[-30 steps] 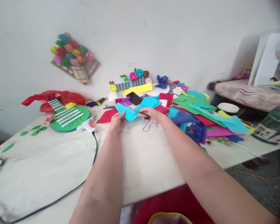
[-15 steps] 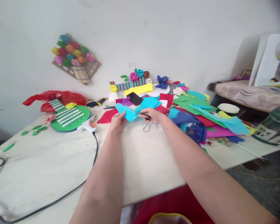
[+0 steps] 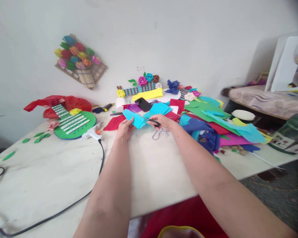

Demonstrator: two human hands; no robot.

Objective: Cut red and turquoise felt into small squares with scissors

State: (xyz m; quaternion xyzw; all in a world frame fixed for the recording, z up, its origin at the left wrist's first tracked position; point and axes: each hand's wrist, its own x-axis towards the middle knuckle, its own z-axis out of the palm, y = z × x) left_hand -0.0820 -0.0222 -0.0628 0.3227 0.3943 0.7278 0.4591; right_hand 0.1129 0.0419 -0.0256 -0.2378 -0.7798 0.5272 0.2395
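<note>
My left hand (image 3: 124,129) pinches the near edge of a light blue paper sheet (image 3: 136,119) held just above the table. My right hand (image 3: 163,122) is closed round the black handles of a pair of scissors (image 3: 149,119), whose thin blades lie across the blue sheet pointing left. A loop of purple cord (image 3: 159,134) lies on the table just under my right hand. Both forearms reach out from the bottom of the view.
A heap of coloured paper sheets (image 3: 208,115) fills the table's right side. A white glue gun (image 3: 91,134) with a black cable lies left of my hands, beside a round green craft board (image 3: 74,125). A black phone (image 3: 143,104), paper flowers (image 3: 149,79) and a red bag (image 3: 57,102) sit behind.
</note>
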